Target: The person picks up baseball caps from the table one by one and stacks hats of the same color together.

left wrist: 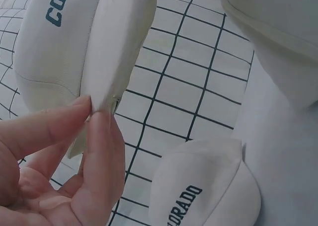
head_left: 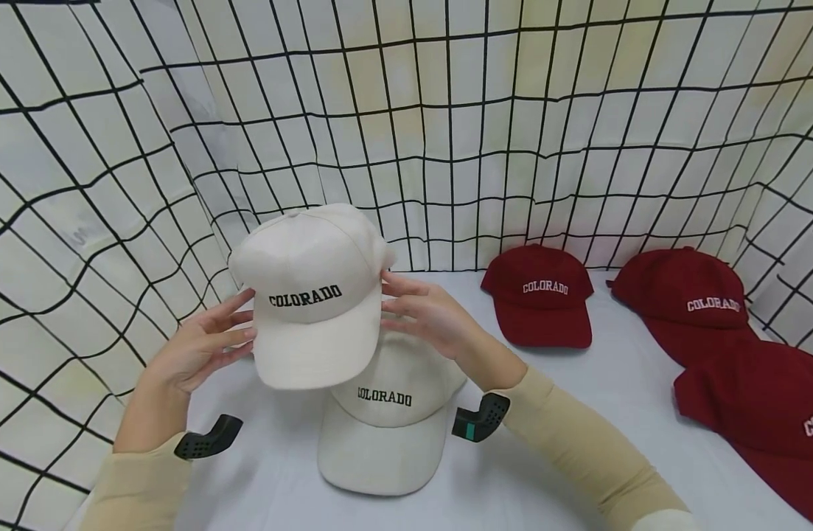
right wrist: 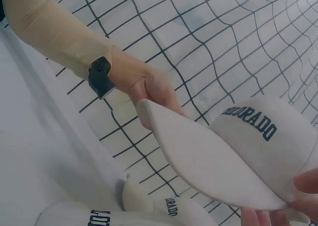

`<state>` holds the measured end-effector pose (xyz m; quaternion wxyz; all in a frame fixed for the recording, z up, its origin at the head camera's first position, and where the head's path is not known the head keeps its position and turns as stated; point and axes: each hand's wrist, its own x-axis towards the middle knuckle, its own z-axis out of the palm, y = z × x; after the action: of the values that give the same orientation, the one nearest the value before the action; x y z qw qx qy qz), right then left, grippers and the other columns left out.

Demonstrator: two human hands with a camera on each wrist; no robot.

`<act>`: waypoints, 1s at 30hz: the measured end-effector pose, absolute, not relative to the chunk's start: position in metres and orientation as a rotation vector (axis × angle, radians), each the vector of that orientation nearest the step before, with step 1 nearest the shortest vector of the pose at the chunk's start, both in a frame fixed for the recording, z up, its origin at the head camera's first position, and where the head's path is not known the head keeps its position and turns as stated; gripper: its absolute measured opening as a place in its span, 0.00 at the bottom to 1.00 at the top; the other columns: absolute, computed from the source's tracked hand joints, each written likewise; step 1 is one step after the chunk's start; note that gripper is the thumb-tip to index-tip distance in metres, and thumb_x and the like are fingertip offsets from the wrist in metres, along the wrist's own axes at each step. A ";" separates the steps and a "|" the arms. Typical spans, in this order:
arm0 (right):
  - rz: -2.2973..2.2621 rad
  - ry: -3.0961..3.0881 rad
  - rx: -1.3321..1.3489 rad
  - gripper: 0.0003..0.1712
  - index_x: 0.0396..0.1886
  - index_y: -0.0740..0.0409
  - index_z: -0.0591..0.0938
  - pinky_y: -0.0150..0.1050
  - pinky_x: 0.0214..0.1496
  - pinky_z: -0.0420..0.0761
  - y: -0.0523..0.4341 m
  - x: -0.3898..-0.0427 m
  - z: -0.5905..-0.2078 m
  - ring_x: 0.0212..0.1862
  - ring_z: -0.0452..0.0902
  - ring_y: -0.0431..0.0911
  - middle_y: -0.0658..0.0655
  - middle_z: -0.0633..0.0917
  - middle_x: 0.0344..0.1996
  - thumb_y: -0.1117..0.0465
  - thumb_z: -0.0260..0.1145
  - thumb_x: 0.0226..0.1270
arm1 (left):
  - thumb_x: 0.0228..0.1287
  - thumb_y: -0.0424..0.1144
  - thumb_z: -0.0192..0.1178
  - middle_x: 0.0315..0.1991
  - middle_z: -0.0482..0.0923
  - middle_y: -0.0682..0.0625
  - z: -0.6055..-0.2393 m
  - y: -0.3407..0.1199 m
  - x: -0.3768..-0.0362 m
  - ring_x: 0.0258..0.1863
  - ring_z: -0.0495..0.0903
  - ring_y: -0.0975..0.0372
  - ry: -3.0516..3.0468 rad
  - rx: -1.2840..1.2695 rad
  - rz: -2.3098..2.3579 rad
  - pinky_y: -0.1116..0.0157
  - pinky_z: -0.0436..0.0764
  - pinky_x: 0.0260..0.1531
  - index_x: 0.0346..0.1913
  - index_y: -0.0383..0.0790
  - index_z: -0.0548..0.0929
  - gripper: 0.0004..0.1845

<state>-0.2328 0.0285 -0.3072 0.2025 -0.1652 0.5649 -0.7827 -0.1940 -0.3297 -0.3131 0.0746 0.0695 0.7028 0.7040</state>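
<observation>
A white cap (head_left: 309, 295) lettered COLORADO in black is held up above the table by both hands. My left hand (head_left: 210, 343) pinches the brim's left edge between thumb and finger; the left wrist view shows that pinch (left wrist: 97, 119) on the cap (left wrist: 59, 47). My right hand (head_left: 419, 310) grips the cap's right side, and its fingertips (right wrist: 303, 198) close on the brim corner of the cap (right wrist: 223, 156). A second white COLORADO cap (head_left: 386, 420) lies on the white table (head_left: 578, 413) right below the held one.
Three dark red COLORADO caps lie to the right: one (head_left: 542, 295) at the back, one (head_left: 685, 302) farther right, one (head_left: 764, 413) nearer me. A white cloth wall with a black grid (head_left: 446, 133) encloses the back and both sides.
</observation>
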 end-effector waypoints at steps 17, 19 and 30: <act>-2.199 1.615 -0.343 0.46 0.82 0.39 0.59 0.39 0.50 0.85 0.053 -0.232 -0.326 0.45 0.84 0.46 0.59 0.83 0.50 0.75 0.61 0.73 | 0.71 0.20 0.56 0.48 0.75 0.50 -0.317 -0.299 -0.211 0.42 0.84 0.64 1.847 0.396 2.184 0.69 0.84 0.44 0.66 0.61 0.78 0.32; -2.222 1.608 -0.331 0.46 0.83 0.40 0.58 0.37 0.48 0.85 0.054 -0.231 -0.328 0.43 0.84 0.45 0.57 0.83 0.46 0.76 0.61 0.73 | 0.71 0.20 0.57 0.47 0.76 0.50 -0.319 -0.294 -0.215 0.42 0.84 0.65 1.828 0.366 2.191 0.69 0.84 0.44 0.71 0.57 0.74 0.33; -2.258 1.531 -0.217 0.44 0.84 0.42 0.55 0.37 0.55 0.82 0.068 -0.230 -0.341 0.50 0.80 0.44 0.62 0.77 0.60 0.76 0.55 0.76 | 0.74 0.20 0.52 0.50 0.80 0.50 -0.331 -0.274 -0.225 0.45 0.84 0.66 1.776 0.264 2.171 0.71 0.83 0.45 0.81 0.31 0.45 0.40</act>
<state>-0.2302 0.0677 -0.3410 0.2009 -0.0778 0.5479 -0.8083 -0.2246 -0.2744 -0.3311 0.1612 0.0924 0.6222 0.7605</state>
